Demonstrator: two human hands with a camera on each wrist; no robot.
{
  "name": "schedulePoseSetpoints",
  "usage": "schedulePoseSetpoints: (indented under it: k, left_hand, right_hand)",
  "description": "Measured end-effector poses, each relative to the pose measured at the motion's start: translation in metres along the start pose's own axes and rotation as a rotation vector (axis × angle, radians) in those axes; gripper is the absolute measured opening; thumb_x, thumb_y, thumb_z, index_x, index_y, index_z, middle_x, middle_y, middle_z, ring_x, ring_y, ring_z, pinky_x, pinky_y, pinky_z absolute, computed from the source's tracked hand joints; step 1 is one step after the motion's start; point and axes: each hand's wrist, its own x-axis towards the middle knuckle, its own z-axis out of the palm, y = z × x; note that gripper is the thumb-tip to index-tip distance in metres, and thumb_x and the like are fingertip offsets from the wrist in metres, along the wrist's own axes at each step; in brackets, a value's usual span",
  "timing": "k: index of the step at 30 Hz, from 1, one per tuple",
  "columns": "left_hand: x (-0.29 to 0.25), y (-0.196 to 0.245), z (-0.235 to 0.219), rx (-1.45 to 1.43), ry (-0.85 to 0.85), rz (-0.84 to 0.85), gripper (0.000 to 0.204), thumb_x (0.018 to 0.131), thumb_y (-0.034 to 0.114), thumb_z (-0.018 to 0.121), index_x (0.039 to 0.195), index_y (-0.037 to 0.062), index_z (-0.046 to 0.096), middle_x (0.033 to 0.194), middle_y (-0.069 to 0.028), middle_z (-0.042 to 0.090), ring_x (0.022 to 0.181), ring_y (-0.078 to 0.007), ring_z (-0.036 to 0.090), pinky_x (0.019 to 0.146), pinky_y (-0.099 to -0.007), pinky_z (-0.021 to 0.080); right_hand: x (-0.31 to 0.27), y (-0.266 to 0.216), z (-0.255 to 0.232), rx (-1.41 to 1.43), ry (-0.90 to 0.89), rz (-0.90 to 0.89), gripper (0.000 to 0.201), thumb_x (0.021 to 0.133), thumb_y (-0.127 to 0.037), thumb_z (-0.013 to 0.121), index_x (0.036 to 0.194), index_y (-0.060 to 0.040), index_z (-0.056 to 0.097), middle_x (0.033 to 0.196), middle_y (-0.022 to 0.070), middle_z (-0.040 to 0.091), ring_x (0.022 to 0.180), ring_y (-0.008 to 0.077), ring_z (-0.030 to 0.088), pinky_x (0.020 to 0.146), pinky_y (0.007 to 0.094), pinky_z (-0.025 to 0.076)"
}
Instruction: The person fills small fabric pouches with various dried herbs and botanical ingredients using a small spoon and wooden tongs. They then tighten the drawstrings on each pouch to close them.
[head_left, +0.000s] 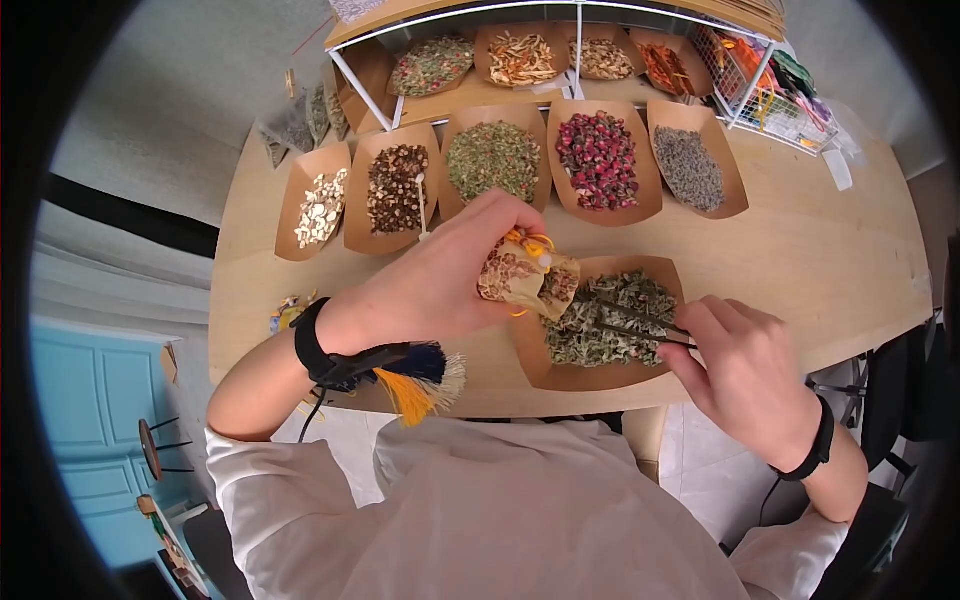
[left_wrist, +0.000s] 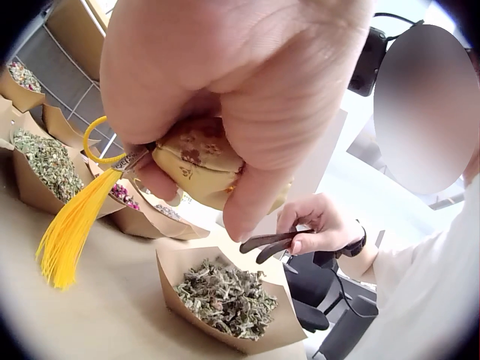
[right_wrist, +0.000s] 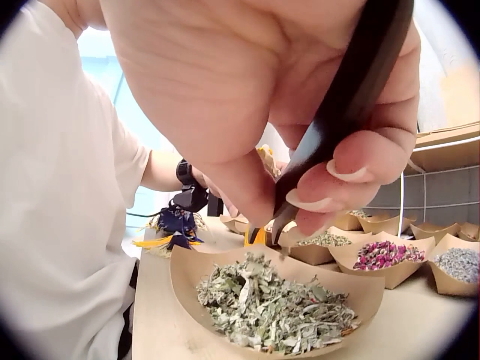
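My left hand grips a yellow patterned fabric sachet, its gathered mouth turned toward the right. A yellow tassel hangs from the sachet in the left wrist view. With the thumb and fingers of my right hand I hold dark tweezers. Their tips reach over the dried grey-green leaves heaped in a brown paper tray. In the head view the sachet overlaps this tray's upper left corner.
Behind the hands stands a row of paper trays, with white slices, brown bits, green herbs, dried rosebuds and greyish buds. A white-framed shelf holds more trays. Blue and orange tassels lie by the left wrist.
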Motion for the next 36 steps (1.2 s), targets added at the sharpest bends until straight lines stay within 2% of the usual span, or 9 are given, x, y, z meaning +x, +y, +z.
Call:
schedulePoseSetpoints:
  k: [2,4,8,11,14,17,19,26,36]
  left_hand:
    - [0.0,-0.001,0.0,-0.042,-0.008,0.011,0.056,0.073,-0.003,0.081,0.12,0.0068,0.053,0.115,-0.0062,0.053,0.109,-0.0196,0.056,0.097,-0.0314,0.046]
    - [-0.001,-0.001,0.001,-0.075,-0.019,-0.008,0.058,0.072,-0.003,0.081,0.121,0.0068,0.052,0.116,-0.0053,0.053,0.109,-0.0181,0.056,0.097,-0.0308,0.046]
    - [-0.002,0.004,0.0,-0.202,-0.082,-0.061,0.062,0.073,0.001,0.084,0.125,0.0071,0.051,0.119,-0.0034,0.054,0.111,-0.0144,0.055,0.099,-0.0292,0.046]
    - [-0.003,0.006,0.001,-0.228,-0.128,-0.123,0.063,0.075,0.003,0.085,0.127,0.0077,0.051,0.12,-0.0028,0.054,0.112,-0.013,0.055,0.099,-0.0289,0.045]
    - [-0.004,0.008,0.002,-0.23,-0.098,-0.08,0.065,0.075,0.005,0.087,0.129,0.0072,0.05,0.121,-0.0028,0.054,0.113,-0.0124,0.055,0.101,-0.0287,0.045]
    - [-0.005,0.006,0.002,-0.313,-0.075,-0.111,0.069,0.073,0.003,0.086,0.131,0.0065,0.049,0.123,-0.0031,0.053,0.115,-0.0129,0.055,0.103,-0.0289,0.044]
    - [-0.006,0.006,0.003,-0.315,-0.078,-0.093,0.069,0.073,0.0,0.084,0.132,0.0062,0.049,0.124,-0.0034,0.053,0.117,-0.0134,0.055,0.104,-0.0293,0.044]
    - [-0.006,0.009,0.003,-0.326,-0.065,-0.038,0.071,0.069,-0.011,0.073,0.134,0.0052,0.047,0.128,-0.005,0.052,0.122,-0.0158,0.053,0.109,-0.0309,0.042]
    - [-0.003,0.006,0.006,-0.312,-0.037,-0.009,0.072,0.07,-0.012,0.073,0.135,0.0051,0.047,0.13,-0.0056,0.051,0.124,-0.0165,0.053,0.11,-0.0313,0.041]
  right_hand:
    - [0.0,-0.001,-0.004,-0.002,0.013,0.001,0.023,0.08,-0.012,0.078,0.087,-0.0033,0.058,0.075,0.0099,0.059,0.063,0.0304,0.063,0.054,0.0416,0.049]
    - [0.002,-0.005,-0.008,0.049,0.143,-0.018,0.024,0.079,-0.014,0.079,0.09,-0.0036,0.06,0.074,0.0081,0.057,0.061,0.0281,0.061,0.053,0.0405,0.049]
    - [0.01,-0.014,-0.013,0.108,0.164,-0.064,0.02,0.084,-0.013,0.078,0.094,-0.0024,0.065,0.077,0.0089,0.06,0.061,0.0303,0.061,0.055,0.0407,0.049]
    - [0.021,-0.022,-0.009,-0.041,0.139,-0.099,0.019,0.084,-0.012,0.077,0.095,-0.0034,0.064,0.077,0.0072,0.057,0.06,0.0276,0.06,0.052,0.0386,0.048]
    - [0.03,-0.026,-0.002,-0.103,0.154,-0.102,0.02,0.084,-0.011,0.075,0.099,-0.0039,0.063,0.078,0.0062,0.056,0.064,0.0251,0.062,0.052,0.0367,0.048]
    - [0.036,-0.031,0.0,-0.106,0.143,-0.09,0.021,0.084,-0.009,0.073,0.101,-0.0033,0.06,0.079,0.0061,0.056,0.07,0.0237,0.063,0.054,0.0362,0.049]
    - [0.038,-0.034,-0.001,-0.149,0.065,-0.07,0.021,0.084,-0.007,0.072,0.099,-0.0026,0.059,0.08,0.0062,0.058,0.075,0.0242,0.065,0.056,0.0361,0.051]
    - [0.045,-0.031,0.0,-0.063,0.004,-0.091,0.018,0.084,-0.008,0.072,0.095,-0.002,0.058,0.079,0.0087,0.061,0.076,0.0271,0.066,0.057,0.0381,0.052]
    - [0.047,-0.034,-0.002,-0.061,0.027,-0.067,0.017,0.086,-0.008,0.071,0.094,-0.0018,0.058,0.075,0.0102,0.06,0.071,0.0282,0.065,0.054,0.0411,0.05]
